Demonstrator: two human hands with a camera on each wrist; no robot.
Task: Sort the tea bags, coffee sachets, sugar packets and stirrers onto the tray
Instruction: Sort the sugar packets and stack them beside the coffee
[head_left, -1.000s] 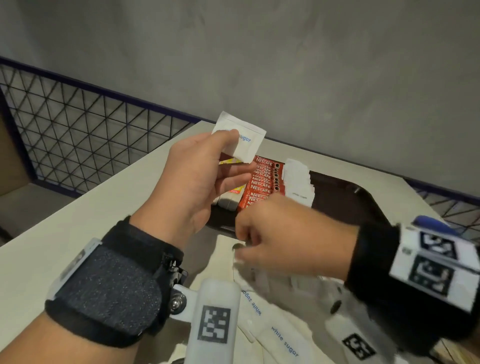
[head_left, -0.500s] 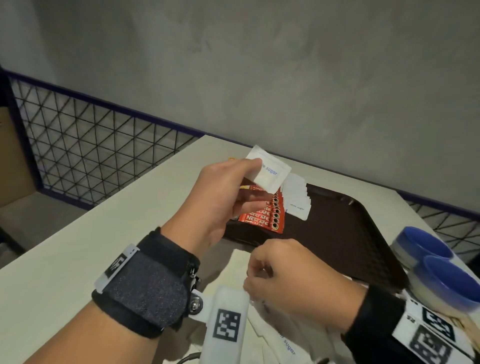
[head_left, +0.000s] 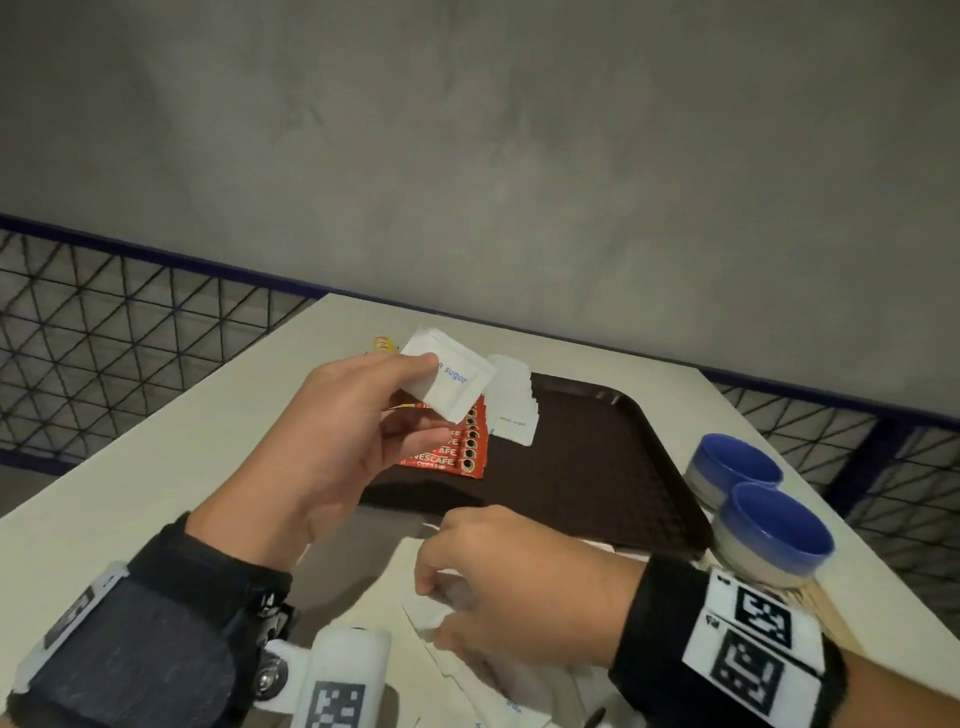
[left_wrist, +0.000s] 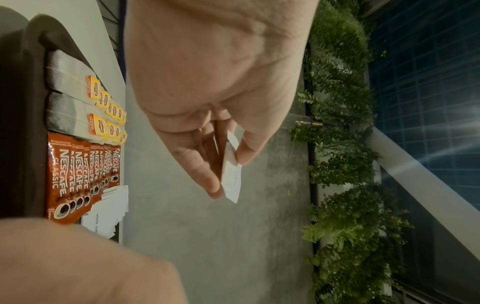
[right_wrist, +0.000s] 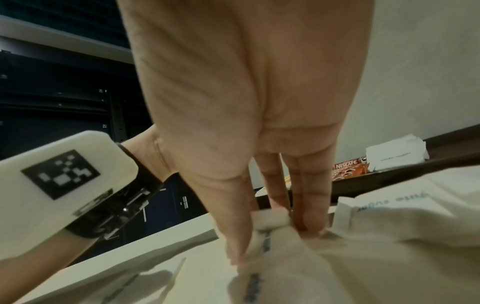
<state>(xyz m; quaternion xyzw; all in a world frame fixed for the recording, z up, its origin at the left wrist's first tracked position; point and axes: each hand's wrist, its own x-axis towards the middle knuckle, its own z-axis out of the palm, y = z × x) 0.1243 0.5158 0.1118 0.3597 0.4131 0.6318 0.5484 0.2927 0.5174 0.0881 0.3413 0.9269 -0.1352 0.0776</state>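
Note:
My left hand (head_left: 358, 421) holds a small stack of white sugar packets (head_left: 451, 380) between thumb and fingers, raised above the near left end of the dark brown tray (head_left: 597, 467). From the left wrist the packets (left_wrist: 231, 174) show edge-on. On the tray lie red Nescafe sachets (head_left: 462, 447), tea bags with yellow tags (left_wrist: 78, 98) and a fanned pile of sugar packets (head_left: 514, 405). My right hand (head_left: 498, 587) pinches one sugar packet (right_wrist: 265, 232) from the loose heap (right_wrist: 389, 257) on the table in front of the tray.
Two white cups with blue insides (head_left: 769, 525) stand to the right of the tray, near the table's right edge. Wooden stirrers (head_left: 826, 608) lie beneath my right wrist. A wire mesh fence (head_left: 104, 332) runs behind the cream table (head_left: 104, 493).
The view has tilted up and the left hand with its sugar packets has lowered toward the tray. My right hand has stayed on the heap, closing its fingers round a packet.

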